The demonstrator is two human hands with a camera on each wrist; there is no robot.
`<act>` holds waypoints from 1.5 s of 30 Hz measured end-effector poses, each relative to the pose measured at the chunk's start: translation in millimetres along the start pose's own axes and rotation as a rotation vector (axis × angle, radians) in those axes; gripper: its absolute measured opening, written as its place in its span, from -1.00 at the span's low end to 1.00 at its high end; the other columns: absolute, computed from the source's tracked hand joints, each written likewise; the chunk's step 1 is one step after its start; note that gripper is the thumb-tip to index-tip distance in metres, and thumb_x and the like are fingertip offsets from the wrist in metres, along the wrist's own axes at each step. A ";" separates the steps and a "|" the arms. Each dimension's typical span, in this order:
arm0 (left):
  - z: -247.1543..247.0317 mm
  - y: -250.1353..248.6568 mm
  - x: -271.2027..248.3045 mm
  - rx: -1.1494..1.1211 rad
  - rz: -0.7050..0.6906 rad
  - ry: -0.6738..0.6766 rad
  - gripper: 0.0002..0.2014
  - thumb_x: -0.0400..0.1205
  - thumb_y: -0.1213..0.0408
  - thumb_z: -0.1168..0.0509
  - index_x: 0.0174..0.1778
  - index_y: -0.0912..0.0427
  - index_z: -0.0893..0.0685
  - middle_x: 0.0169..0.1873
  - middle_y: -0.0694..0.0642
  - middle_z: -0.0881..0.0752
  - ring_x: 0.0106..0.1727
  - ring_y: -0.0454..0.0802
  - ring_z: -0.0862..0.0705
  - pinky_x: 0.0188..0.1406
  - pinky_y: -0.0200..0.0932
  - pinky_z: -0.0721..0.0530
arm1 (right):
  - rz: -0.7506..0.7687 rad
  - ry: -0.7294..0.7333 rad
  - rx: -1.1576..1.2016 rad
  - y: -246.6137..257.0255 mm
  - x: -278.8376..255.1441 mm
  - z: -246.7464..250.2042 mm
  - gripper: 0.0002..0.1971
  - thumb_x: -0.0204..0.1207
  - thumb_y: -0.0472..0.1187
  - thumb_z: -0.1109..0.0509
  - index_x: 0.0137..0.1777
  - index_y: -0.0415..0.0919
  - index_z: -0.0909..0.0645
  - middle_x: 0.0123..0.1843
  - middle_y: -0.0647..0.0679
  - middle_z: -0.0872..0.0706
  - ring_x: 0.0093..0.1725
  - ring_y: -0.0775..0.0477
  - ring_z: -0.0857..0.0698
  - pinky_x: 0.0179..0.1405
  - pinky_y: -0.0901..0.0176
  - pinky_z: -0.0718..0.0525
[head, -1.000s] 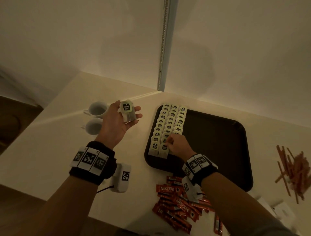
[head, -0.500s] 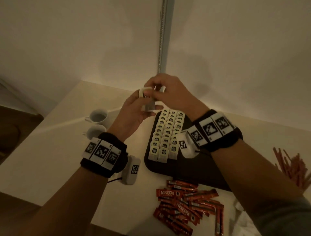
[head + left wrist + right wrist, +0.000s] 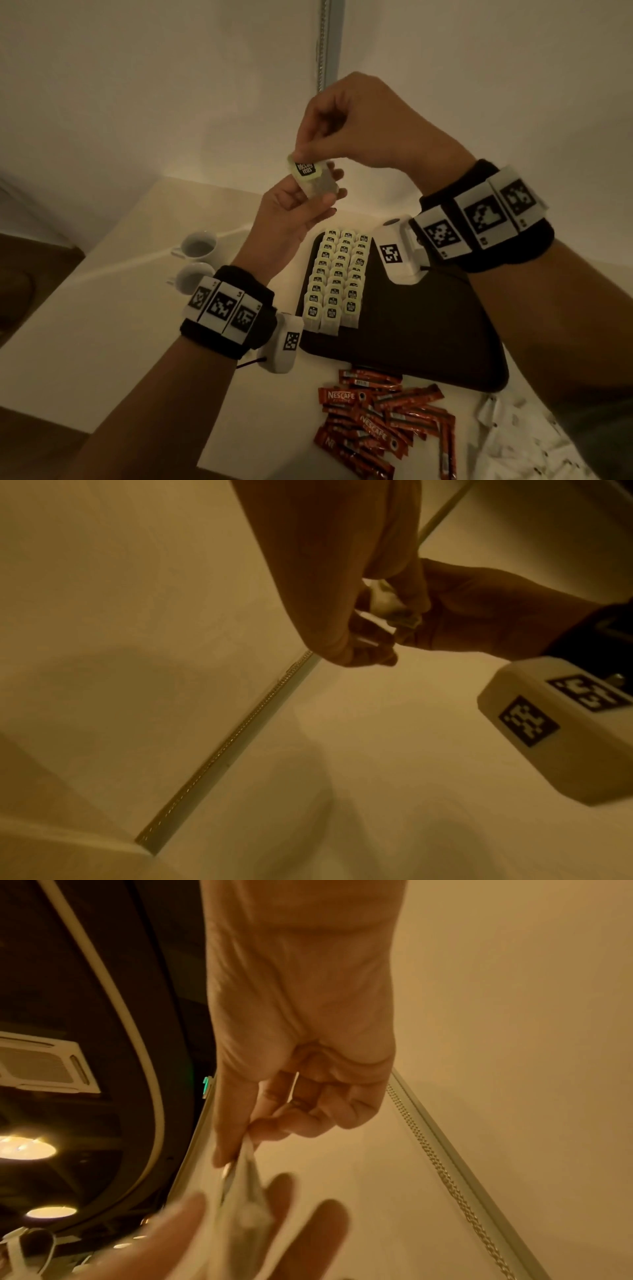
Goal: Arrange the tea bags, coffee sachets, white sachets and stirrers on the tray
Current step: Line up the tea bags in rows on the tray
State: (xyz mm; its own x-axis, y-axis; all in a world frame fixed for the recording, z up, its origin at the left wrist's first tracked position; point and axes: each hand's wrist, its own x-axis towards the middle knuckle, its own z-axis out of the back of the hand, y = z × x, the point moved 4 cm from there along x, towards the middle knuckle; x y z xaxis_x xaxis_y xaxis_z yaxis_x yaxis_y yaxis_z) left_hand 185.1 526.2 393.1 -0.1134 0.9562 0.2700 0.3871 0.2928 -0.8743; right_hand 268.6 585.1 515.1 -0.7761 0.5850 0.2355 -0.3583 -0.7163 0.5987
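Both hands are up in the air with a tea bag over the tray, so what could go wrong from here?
1. The right hand only pinches the tea bag by its top edge, while the left hand holds it loosely; it may slip.
2. A drop could upset the tea bag rows on the tray.

Head view: high, facing forward and down over worktop (image 3: 102, 308), tray (image 3: 428, 325), both raised hands. Left wrist view: close, looking up along hand toward wall. Right wrist view: close, along fingers (image 3: 308, 1118), ceiling behind. All share held tea bag (image 3: 310, 176).
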 end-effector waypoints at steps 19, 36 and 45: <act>2.6 -5.2 7.9 0.182 -0.134 -0.003 -0.65 0.45 0.56 -0.35 0.12 0.19 -0.61 -0.07 -0.02 -0.78 0.06 0.00 -0.70 0.12 -0.08 -0.64 | -0.074 -0.020 0.049 -10.7 -8.7 0.1 -0.89 0.39 -0.12 -0.55 -0.19 -0.14 -0.74 -0.47 0.16 -0.53 -0.52 0.31 -0.48 -0.41 0.57 -0.39; -7.8 4.1 6.7 0.099 -0.051 -0.060 -0.69 0.49 0.58 -0.23 0.00 0.14 -0.71 -0.14 0.01 -0.81 -0.03 0.00 -0.77 -0.03 -0.18 -0.68 | -0.062 0.001 0.022 -19.2 -15.9 -4.4 -0.90 0.39 -0.11 -0.55 -0.20 -0.11 -0.73 -0.37 0.18 -0.62 -0.41 0.37 -0.54 -0.33 0.58 -0.45; -11.5 16.1 4.6 -0.064 0.072 -0.028 -0.71 0.57 0.54 -0.17 0.05 0.21 -0.71 -0.07 0.10 -0.80 0.03 0.02 -0.77 0.02 -0.20 -0.69 | -0.081 -0.008 -0.053 -22.4 -13.9 0.4 -0.90 0.37 -0.13 -0.57 -0.17 -0.12 -0.75 -0.34 0.22 -0.70 -0.40 0.37 -0.66 -0.32 0.58 -0.53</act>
State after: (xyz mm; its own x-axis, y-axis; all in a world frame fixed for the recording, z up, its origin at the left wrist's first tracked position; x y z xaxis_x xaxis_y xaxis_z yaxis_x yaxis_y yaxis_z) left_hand 201.4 535.3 384.9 -0.1085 0.9748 0.1947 0.4528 0.2229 -0.8633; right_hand 287.6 593.2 498.7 -0.7391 0.6451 0.1940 -0.4470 -0.6852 0.5750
